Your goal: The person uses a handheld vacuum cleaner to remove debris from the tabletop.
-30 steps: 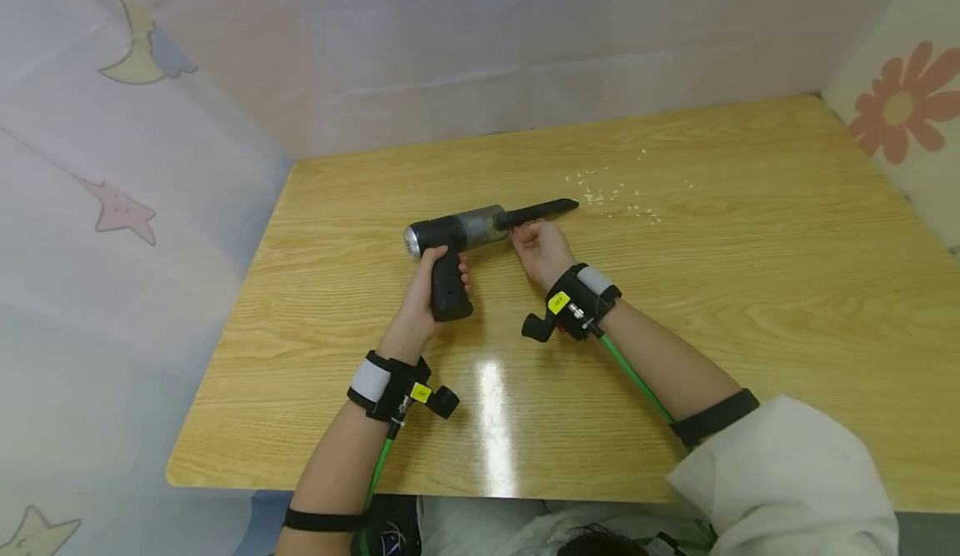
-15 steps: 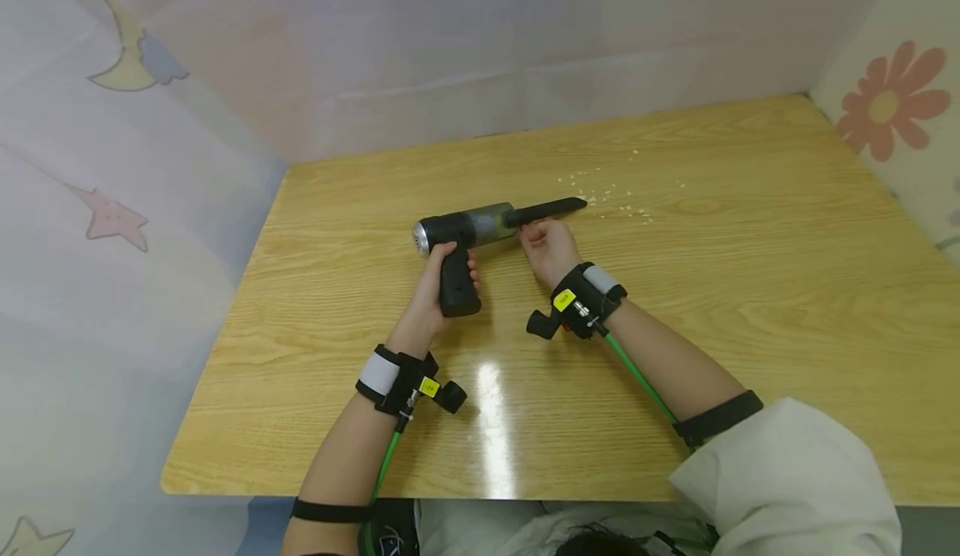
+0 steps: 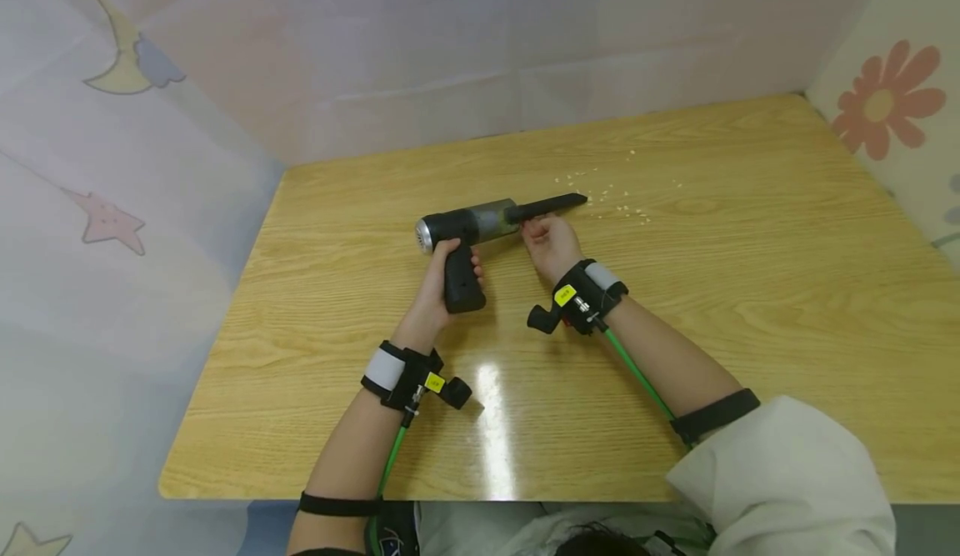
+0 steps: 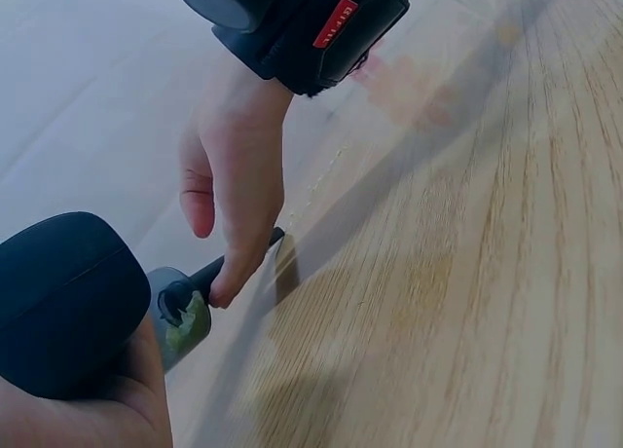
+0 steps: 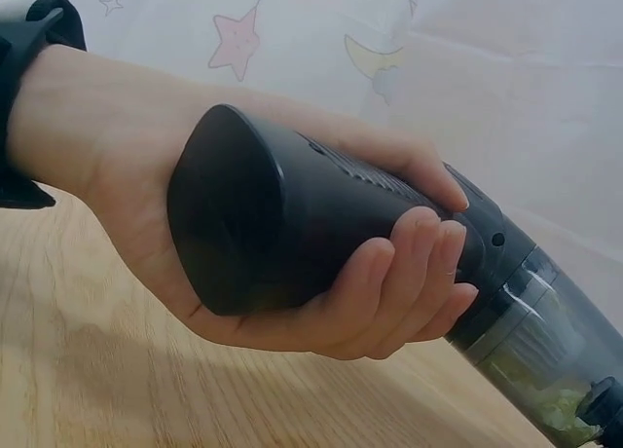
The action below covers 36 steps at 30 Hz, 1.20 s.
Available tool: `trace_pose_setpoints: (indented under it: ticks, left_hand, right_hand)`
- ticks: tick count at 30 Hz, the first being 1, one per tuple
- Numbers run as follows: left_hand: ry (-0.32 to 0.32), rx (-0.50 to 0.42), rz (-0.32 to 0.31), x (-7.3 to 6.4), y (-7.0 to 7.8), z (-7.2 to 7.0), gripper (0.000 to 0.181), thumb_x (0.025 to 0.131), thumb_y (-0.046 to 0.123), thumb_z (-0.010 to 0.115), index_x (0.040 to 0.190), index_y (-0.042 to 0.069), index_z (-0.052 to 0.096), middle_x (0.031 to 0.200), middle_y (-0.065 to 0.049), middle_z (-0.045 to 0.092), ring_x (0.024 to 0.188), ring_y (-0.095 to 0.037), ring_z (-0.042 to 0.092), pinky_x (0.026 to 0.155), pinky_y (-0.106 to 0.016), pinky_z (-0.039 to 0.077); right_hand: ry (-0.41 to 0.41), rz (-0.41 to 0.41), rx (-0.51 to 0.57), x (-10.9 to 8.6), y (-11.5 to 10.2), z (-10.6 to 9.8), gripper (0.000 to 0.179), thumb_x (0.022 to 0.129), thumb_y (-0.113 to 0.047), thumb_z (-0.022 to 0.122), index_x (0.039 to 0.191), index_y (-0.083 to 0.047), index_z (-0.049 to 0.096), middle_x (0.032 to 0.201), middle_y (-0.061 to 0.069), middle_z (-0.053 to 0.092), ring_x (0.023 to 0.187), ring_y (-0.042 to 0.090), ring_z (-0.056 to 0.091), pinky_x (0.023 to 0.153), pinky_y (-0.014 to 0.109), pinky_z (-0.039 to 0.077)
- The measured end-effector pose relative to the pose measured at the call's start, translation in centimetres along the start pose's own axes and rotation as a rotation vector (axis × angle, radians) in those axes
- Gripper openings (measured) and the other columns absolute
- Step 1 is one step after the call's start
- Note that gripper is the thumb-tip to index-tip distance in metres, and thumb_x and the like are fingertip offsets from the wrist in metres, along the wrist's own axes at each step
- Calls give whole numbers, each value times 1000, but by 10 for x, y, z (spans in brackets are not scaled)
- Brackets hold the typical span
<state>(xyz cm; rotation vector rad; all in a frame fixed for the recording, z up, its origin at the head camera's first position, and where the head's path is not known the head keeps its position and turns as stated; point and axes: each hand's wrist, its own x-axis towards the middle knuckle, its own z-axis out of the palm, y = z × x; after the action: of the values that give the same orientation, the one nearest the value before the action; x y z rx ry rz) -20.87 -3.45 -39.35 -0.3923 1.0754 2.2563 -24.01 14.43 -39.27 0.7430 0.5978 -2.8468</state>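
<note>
A black handheld vacuum cleaner (image 3: 450, 227) lies across the middle of the head view, its nozzle (image 3: 551, 205) pointing right. My left hand (image 3: 432, 289) grips its handle (image 3: 462, 279), fingers wrapped round it and thumb near the top, as the right wrist view also shows. Greenish matter shows inside the clear dust cup (image 5: 545, 370). My right hand (image 3: 553, 247) touches the base of the nozzle with extended fingertips; in the left wrist view its thumb (image 4: 199, 209) stands apart from them. Small pale bits (image 3: 625, 207) lie scattered on the table beyond the nozzle tip.
The wooden table (image 3: 750, 306) reaches back to a pale patterned curtain (image 3: 420, 56), which also hangs at the left. A wall with a printed flower (image 3: 879, 106) borders the right. Both wrists carry straps with cameras and green cables (image 3: 637, 373).
The vacuum cleaner has shifted slightly to the right with both hands, its tip further among the pale bits. The cluster of bits by the tip has thinned out.
</note>
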Motion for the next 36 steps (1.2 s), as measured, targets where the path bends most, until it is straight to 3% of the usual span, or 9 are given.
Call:
trace_pose_setpoints:
  ticks: [5, 13, 36]
  left_hand:
    - [-11, 22, -2, -3, 2, -1, 29, 97, 37, 42, 106, 10, 47, 73, 6, 53, 60, -5, 52, 55, -17, 46]
    - [-7, 27, -21, -7, 3, -3, 27, 97, 36, 44, 98, 10, 52, 73, 5, 54, 59, -5, 53, 54, -17, 47]
    - [-52, 97, -41, -13, 0, -4, 28, 98, 36, 42, 97, 11, 55, 75, 5, 55, 60, -5, 53, 56, -17, 47]
  right_hand:
    - [0, 4, 17, -4, 2, 0, 78, 90, 15, 17, 153, -24, -9, 162, 4, 3, 148, 10, 14, 117, 17, 22]
    - [-14, -14, 0, -10, 4, -2, 79, 89, 15, 15, 152, -23, -12, 162, 6, 3, 149, 11, 11, 118, 18, 20]
    - [-53, 0, 51, -27, 1, -12, 78, 90, 15, 14, 151, -24, -16, 162, 3, -3, 150, 10, 6, 119, 17, 15]
